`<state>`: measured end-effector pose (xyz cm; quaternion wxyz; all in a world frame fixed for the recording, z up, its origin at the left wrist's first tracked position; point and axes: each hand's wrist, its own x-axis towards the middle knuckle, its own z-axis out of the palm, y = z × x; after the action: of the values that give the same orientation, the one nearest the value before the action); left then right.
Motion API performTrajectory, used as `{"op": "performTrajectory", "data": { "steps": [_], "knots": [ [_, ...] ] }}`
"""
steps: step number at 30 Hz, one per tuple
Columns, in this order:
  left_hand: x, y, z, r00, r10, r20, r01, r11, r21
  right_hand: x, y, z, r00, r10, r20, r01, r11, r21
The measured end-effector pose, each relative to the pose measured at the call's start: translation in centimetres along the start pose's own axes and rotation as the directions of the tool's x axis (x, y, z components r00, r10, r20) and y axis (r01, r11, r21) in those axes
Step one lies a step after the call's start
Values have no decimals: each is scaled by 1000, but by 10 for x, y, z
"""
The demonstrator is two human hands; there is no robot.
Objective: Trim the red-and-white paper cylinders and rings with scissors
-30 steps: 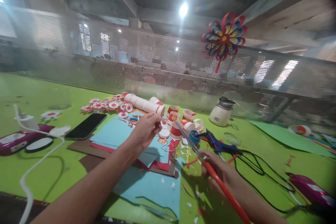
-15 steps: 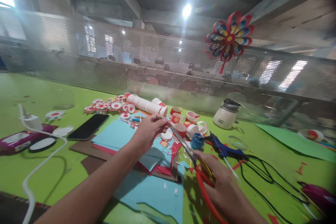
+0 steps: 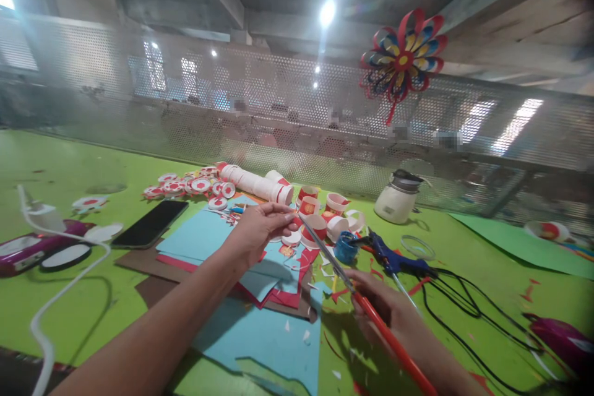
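My right hand (image 3: 385, 300) grips a pair of scissors (image 3: 327, 253) with orange-red handles. The blades look closed together and point up and left. At their tip, my left hand (image 3: 264, 229) is pinched, thumb against fingers. Whatever lies in the pinch is too small to name; a speck of red shows there. Beneath my left forearm lie light blue paper sheets (image 3: 190, 238), with red sheets and brown cardboard under them. Cut red-and-white paper cups (image 3: 335, 203) stand just beyond both hands, and paper scraps are scattered below the blades.
A blue glue gun (image 3: 399, 263) with a black cord lies at right, near a blue tape roll (image 3: 346, 247). Stacked cups (image 3: 255, 184), red-and-white paper discs (image 3: 199, 185), a phone (image 3: 151, 224), a white cable (image 3: 41, 328) and a white jug (image 3: 396, 201) also rest on the green table.
The scissors have turned in my right hand: their blades, earlier slightly parted, now look closed, and the handles show edge-on. My left hand stays pinched near the tip. The whole view shifts slightly.
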<state>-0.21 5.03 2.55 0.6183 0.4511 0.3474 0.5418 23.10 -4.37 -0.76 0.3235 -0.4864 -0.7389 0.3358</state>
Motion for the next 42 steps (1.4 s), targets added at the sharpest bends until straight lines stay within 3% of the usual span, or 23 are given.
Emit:
{"op": "performTrajectory", "data": {
  "steps": [6, 12, 15, 18, 21, 25, 28, 30, 32, 36, 39, 42],
  "knots": [
    [1, 0, 0, 1000, -7, 10, 7, 1000, -18, -1, 2, -1, 1000, 25, 11, -25, 1000, 9],
    [1, -2, -2, 993, 35, 111, -31, 999, -39, 3, 17, 7, 992, 29, -125, -7, 985, 174],
    [-2, -3, 0, 985, 50, 168, -49, 999, -14, 7, 21, 6, 985, 18, -169, 10, 987, 163],
    [-4, -4, 2, 978, 103, 180, -112, 993, 39, 7, 19, 3, 981, 5, -193, 21, 991, 132],
    [-6, -3, 1, 961, 205, 186, -231, 964, 133, 3, 13, 0, 989, 33, -146, -5, 982, 190],
    [-12, 1, 5, 882, 333, 333, -426, 865, 264, 1, -1, 0, 997, 12, -77, 22, 904, 427],
    [-21, 1, 12, 765, 391, 512, -577, 770, 274, 3, -12, 0, 995, 38, -96, 19, 849, 528],
    [-27, -1, 18, 689, 390, 611, -640, 723, 260, 6, -18, -1, 988, 47, -149, 28, 886, 463],
    [-32, -3, 22, 644, 359, 676, -658, 711, 248, 9, -22, -2, 987, 34, -159, 40, 898, 437],
    [-37, -6, 25, 605, 278, 746, -621, 751, 224, 11, -29, 0, 997, 0, -72, 35, 876, 481],
    [-36, -4, 26, 636, 233, 736, -544, 812, 212, 12, -33, 3, 1000, -8, -19, 16, 839, 544],
    [-32, -5, 27, 763, 134, 632, -364, 897, 250, 14, -37, 6, 997, -29, -77, 67, 828, 556]
  ]
}}
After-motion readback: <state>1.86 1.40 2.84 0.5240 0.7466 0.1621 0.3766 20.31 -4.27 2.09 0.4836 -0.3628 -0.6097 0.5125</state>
